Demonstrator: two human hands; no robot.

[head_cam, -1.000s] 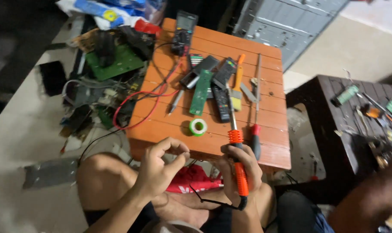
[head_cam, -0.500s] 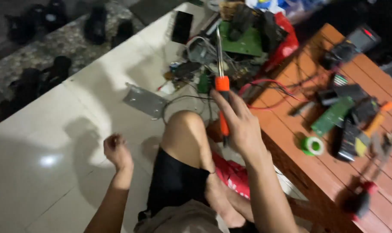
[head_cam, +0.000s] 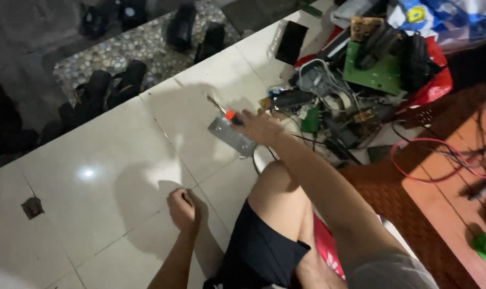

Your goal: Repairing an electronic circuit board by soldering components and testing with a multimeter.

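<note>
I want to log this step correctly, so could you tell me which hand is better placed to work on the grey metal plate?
Probably the right hand: it holds the screwdriver over the metal plate. The left hand rests fisted on the tile floor.

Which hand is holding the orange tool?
The right hand, stretched out over the grey metal plate, grips the orange-handled screwdriver. The left hand rests on the floor.

A home turned repair corner: the person sits on a white tiled floor [head_cam: 120, 160] beside a low orange wooden table [head_cam: 457, 182]. A heap of circuit boards [head_cam: 379, 75], loose wires [head_cam: 430, 150] and electronic parts [head_cam: 318, 91] lies on the tiles. Shoes [head_cam: 114, 80] stand in rows on a pebbled entry strip [head_cam: 147, 43].
</note>
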